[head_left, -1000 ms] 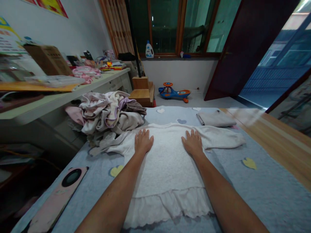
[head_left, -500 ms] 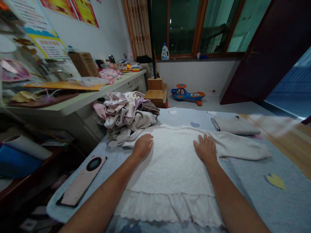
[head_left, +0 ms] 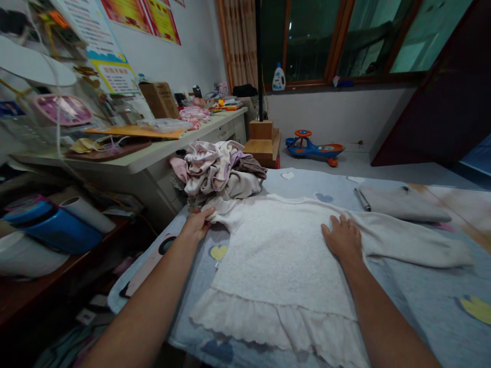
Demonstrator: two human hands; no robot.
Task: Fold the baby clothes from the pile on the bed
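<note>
A pale long-sleeved top point(head_left: 284, 255) with a ruffled hem lies spread on a blue bed cover point(head_left: 414, 296). My left hand point(head_left: 197, 225) pinches the end of its left-side sleeve, slightly lifted beside the clothes pile. My right hand point(head_left: 343, 237) rests flat near the opposite shoulder, fingers spread. From there the other sleeve stretches out to the right. A pink phone point(head_left: 148, 271) lies at the left edge of the bed, partly covered by my left forearm.
A heap of crumpled clothes point(head_left: 218, 168) sits at the bed's far left corner. A folded grey garment point(head_left: 401, 202) lies at the far right. Along the left stands a cluttered desk point(head_left: 141, 159). A blue ride-on toy point(head_left: 314, 149) and wooden steps point(head_left: 261, 145) are on the floor beyond.
My left hand has moved left from the top's shoulder and taken hold of the sleeve, drawing it out of the pile's edge. My right hand stays on the top. The view has turned left.
</note>
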